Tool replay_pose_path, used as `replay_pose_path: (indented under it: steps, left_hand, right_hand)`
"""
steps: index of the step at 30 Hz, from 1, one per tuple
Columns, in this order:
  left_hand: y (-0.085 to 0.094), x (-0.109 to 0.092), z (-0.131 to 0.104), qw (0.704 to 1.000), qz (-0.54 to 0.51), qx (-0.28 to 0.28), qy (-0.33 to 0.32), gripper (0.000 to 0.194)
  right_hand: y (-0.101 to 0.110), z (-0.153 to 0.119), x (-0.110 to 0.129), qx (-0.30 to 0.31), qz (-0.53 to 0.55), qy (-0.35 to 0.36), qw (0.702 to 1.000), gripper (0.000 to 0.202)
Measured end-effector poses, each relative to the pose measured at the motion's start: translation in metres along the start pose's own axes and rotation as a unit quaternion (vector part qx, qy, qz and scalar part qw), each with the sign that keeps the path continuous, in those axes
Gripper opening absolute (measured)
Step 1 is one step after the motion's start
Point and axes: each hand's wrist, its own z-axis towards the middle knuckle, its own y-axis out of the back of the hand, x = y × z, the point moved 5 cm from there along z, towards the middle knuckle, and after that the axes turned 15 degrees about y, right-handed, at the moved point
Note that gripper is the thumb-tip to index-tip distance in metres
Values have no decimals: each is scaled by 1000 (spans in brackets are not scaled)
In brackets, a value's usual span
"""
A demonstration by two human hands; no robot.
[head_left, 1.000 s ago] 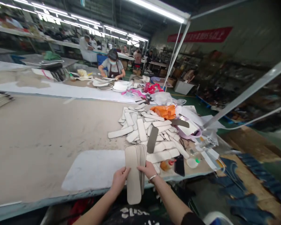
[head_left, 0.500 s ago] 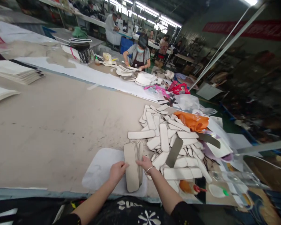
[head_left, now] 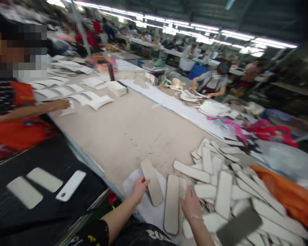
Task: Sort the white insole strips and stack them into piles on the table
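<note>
My left hand (head_left: 140,189) pinches the left edge of a single beige rounded strip (head_left: 152,182), which is tilted over a white rounded sheet (head_left: 132,179). Just to its right, a fanned stack of the same strips (head_left: 171,205) stands apart from it. The fingers of my right hand (head_left: 191,204) are closed on the right side of that stack. Beyond my right hand spreads a loose pile of white rounded strips (head_left: 223,194), with a dark grey-green strip (head_left: 240,222) on top.
At the left, a person's hand (head_left: 64,104) touches a white piece near curved white panels (head_left: 79,99). A black surface (head_left: 48,212) holds two pale strips and a white phone (head_left: 71,185). An orange bag (head_left: 284,194) lies right. Across the table, a person (head_left: 213,83) handles stacked pieces.
The view has swung left, bringing the nearby person and black surface into sight. One strip has come off the stack in my left hand; my right hand stays at the stack.
</note>
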Motion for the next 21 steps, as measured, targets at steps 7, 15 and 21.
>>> replay_pose_path:
  steps: [7, 15, 21]
  left_hand:
    - [44, 33, -14, 984, -7, -144, 102, 24]
    - [218, -10, -28, 916, 22, -397, 52, 29]
    - [363, 8, -39, 806, 7, -562, 188, 43]
  right_hand:
    - [-46, -4, 84, 84, 4, 292, 953, 53]
    - [-113, -5, 106, 167, -42, 404, 899, 65]
    - [-140, 7, 76, 149, -46, 447, 881, 55]
